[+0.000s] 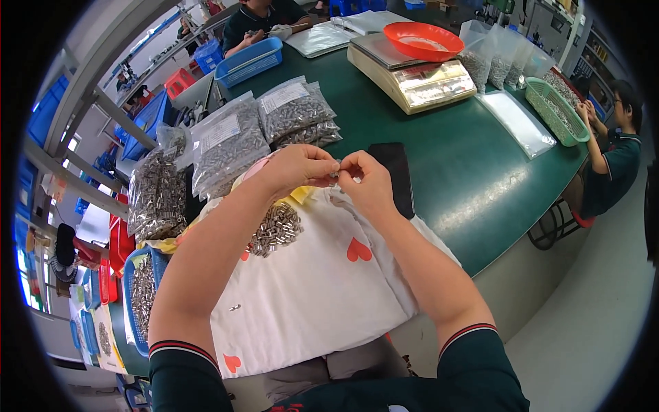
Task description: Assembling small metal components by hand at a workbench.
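My left hand (305, 167) and my right hand (367, 184) meet above the far part of a white cloth with red hearts (322, 288). The fingertips of both are pinched together around something small, mostly hidden; a bit of metal seems to show between them. Below and left of my hands lies a pile of small silvery metal cylinders (276, 229) on the cloth. A couple of loose metal pieces (235, 307) rest nearer to me. Just beyond my right hand lies a flat black object (397, 177), like a phone or a pad.
Clear bags of metal parts (230, 141) stand at the far left, beside a blue basket of parts (142, 295). A weighing scale (419, 86) carries a red dish (423, 41). A green basket (555, 113) sits far right, near a seated person (614, 161). Another person (257, 24) works across the table.
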A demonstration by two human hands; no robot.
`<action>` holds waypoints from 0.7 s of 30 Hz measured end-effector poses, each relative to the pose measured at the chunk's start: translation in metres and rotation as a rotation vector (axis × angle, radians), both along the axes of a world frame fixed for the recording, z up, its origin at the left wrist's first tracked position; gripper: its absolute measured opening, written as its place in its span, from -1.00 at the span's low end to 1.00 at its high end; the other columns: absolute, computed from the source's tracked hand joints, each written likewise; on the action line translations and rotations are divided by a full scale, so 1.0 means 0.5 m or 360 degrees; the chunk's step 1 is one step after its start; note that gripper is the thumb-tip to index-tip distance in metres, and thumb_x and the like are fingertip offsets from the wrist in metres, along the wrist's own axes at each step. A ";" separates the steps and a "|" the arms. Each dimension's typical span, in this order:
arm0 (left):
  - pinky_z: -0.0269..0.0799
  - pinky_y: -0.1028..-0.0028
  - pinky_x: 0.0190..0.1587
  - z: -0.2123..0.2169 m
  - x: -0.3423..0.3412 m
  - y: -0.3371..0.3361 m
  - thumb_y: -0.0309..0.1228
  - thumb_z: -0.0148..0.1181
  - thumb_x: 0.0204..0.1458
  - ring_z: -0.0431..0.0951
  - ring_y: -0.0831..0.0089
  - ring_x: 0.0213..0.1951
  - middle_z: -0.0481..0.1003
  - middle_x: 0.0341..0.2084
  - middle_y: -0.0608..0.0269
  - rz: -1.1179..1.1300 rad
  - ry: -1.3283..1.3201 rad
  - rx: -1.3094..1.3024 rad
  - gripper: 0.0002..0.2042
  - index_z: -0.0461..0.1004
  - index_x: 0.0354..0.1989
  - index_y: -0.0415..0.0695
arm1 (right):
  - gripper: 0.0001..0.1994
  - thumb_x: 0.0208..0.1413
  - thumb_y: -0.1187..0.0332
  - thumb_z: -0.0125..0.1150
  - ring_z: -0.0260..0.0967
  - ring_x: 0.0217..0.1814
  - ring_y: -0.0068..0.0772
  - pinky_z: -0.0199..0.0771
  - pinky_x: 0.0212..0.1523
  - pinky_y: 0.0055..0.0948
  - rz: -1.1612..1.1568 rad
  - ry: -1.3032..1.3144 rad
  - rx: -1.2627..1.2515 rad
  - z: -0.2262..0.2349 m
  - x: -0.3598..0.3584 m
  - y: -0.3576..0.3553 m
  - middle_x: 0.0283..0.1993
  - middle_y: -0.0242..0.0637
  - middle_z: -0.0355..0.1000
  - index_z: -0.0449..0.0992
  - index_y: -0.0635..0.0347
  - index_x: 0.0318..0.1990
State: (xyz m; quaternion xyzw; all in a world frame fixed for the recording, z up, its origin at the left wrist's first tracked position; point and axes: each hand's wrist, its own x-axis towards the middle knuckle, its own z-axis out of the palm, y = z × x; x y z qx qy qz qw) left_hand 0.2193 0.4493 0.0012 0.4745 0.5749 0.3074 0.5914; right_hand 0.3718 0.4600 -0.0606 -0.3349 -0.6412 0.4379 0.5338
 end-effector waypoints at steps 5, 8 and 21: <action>0.40 0.56 -0.21 -0.018 -0.008 -0.002 -0.42 0.13 -0.08 0.44 0.55 -0.37 0.41 -0.43 0.30 0.0024 -0.0044 0.0008 -0.85 0.39 -0.36 -0.20 | -0.93 -0.24 0.53 0.09 0.28 -0.54 -0.55 0.31 -0.48 -0.57 -0.0008 -0.0082 -0.0020 -0.003 -0.009 0.000 -0.53 -0.32 0.35 0.36 0.28 -0.52; 0.40 0.57 -0.23 -0.024 -0.004 0.000 -0.43 0.12 -0.08 0.44 0.56 -0.37 0.41 -0.44 0.31 0.0053 -0.0005 0.0035 -0.86 0.38 -0.36 -0.21 | -0.93 -0.25 0.53 0.09 0.28 -0.55 -0.54 0.31 -0.48 -0.57 -0.0048 -0.0136 -0.0050 -0.010 -0.013 0.003 -0.56 -0.31 0.35 0.36 0.27 -0.52; 0.39 0.53 -0.30 -0.017 0.003 -0.002 -0.42 0.21 -0.22 0.50 0.46 -0.40 0.49 -0.46 0.24 -0.0144 0.1011 0.1136 -0.76 0.44 -0.32 -0.19 | -0.89 -0.15 0.54 0.00 0.29 -0.48 -0.49 0.29 -0.42 -0.54 -0.0175 0.0051 -0.0265 -0.025 -0.007 0.013 -0.47 -0.26 0.35 0.40 0.27 -0.41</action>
